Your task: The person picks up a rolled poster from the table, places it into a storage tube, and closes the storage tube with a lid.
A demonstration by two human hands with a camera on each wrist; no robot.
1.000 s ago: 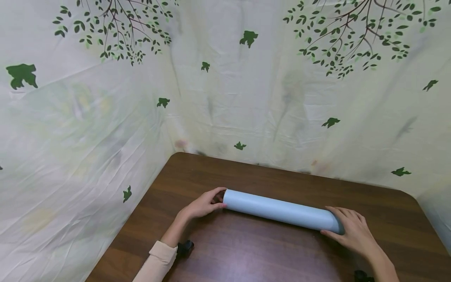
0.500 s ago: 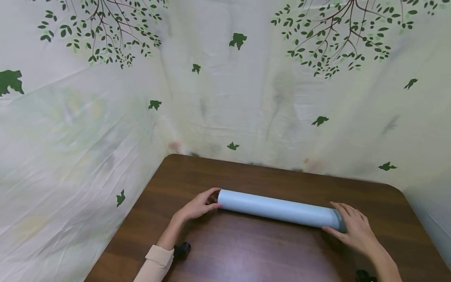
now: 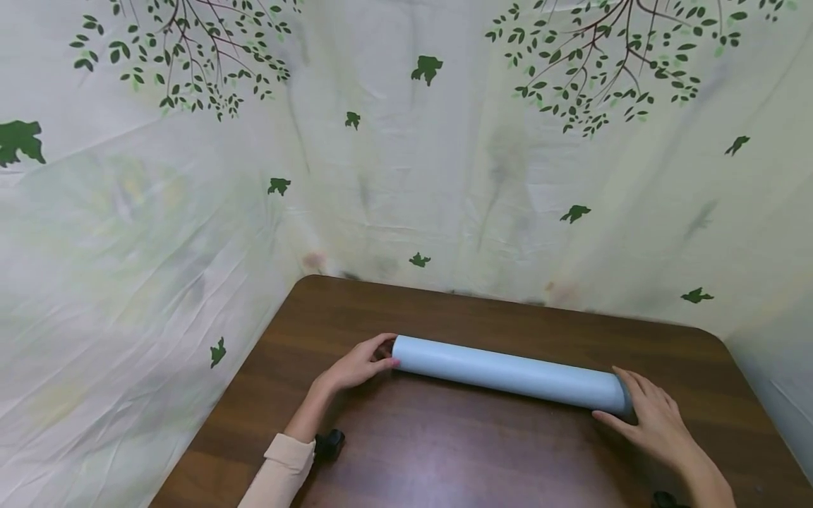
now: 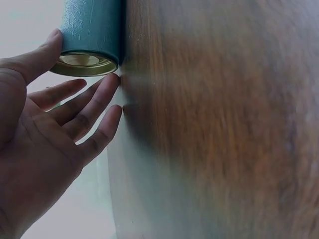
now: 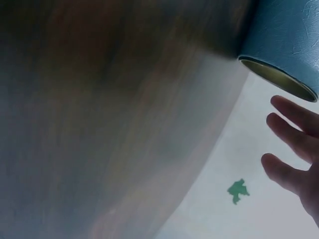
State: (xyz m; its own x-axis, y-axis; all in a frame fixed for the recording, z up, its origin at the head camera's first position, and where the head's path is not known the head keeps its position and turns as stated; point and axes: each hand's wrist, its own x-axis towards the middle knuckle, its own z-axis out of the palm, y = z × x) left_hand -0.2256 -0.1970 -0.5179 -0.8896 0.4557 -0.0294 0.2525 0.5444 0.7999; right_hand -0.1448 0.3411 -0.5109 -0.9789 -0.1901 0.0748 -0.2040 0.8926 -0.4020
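Long pale-blue textured roll (image 3: 508, 374) lies mid-frame on dark wood-grain table (image 3: 444, 451). My left hand (image 3: 356, 367) cups its left end, fingers relaxed; my right hand (image 3: 654, 423), fingers straight, by its right end.

A dark brown wooden table (image 3: 444, 451) with rounded corners stands against a pale, creased cloth backdrop (image 3: 159, 233) that wraps two sides. The cloth is printed with green leafy branches (image 3: 591, 63) along the top and scattered dark green bird shapes (image 3: 574, 212) lower down, faint stains showing near the table's far edge.
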